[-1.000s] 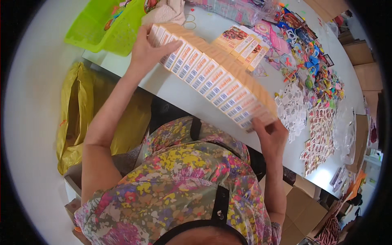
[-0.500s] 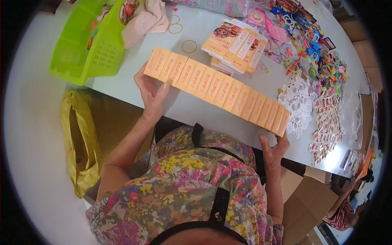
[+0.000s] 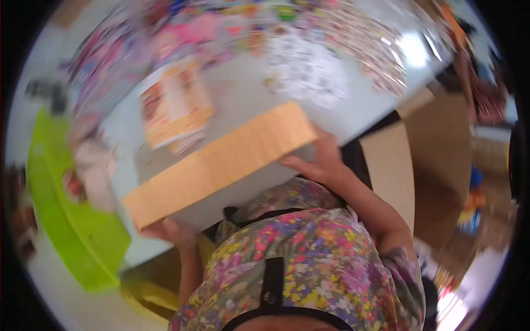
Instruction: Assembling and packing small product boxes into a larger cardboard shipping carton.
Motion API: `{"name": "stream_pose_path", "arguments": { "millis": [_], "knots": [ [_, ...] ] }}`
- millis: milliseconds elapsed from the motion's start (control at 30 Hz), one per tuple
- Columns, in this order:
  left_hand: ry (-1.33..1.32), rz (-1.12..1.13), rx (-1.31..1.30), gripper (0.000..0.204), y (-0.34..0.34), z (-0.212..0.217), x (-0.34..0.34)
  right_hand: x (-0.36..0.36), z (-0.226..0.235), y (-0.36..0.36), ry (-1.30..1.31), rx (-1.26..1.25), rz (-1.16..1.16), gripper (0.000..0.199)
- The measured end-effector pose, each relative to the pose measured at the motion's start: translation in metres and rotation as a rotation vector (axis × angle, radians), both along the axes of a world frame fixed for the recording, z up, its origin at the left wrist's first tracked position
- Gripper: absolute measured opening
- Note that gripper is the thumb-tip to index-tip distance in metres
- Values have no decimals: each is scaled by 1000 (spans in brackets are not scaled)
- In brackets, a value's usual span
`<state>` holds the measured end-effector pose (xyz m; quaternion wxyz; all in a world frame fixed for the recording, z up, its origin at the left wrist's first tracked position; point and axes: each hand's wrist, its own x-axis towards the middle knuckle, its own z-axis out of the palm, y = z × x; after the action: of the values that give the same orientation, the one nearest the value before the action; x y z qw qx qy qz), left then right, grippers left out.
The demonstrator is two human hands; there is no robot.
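A long row of small orange boxes [image 3: 221,165], pressed side by side, is held above the table between my two hands. My left hand [image 3: 174,233] grips its lower left end, the fingers partly hidden under the boxes. At the upper right end, my right hand [image 3: 323,160] closes round the last box, thumb along the near side. Just beyond the row lies a stack of flat printed cartons [image 3: 190,102], orange and white. Motion blurs the picture, so single boxes hardly stand apart.
On the table's far side are a heap of white slips [image 3: 303,71] and a blurred spread of colourful small packets [image 3: 193,27]. A green plastic basket [image 3: 83,220] and a pale cloth [image 3: 94,165] are at left. An open cardboard box [image 3: 439,149] stands at right, a yellow bag [image 3: 146,295] below the table's left edge.
My view has swung to the right, bringing the cardboard box further in. The row of boxes, still in both hands, has turned so that its right end is now the higher one.
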<state>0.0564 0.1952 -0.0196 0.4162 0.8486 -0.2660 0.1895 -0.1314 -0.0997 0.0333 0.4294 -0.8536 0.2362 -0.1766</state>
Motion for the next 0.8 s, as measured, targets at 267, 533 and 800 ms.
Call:
{"name": "stream_pose_path", "arguments": {
  "millis": [267, 533, 800],
  "knots": [
    [305, -254, -502, 68, -87, 60, -21, -76, 39, -13, -95, -104, -268, 63],
    [673, -769, -370, 89, -229, 96, -103, -255, 80, -86, -342, 6, -820, 45],
    [1061, -1494, 63, 74, -414, 114, -287, -484, 76, -154, -354, -253, -1286, 36]
  ]
}}
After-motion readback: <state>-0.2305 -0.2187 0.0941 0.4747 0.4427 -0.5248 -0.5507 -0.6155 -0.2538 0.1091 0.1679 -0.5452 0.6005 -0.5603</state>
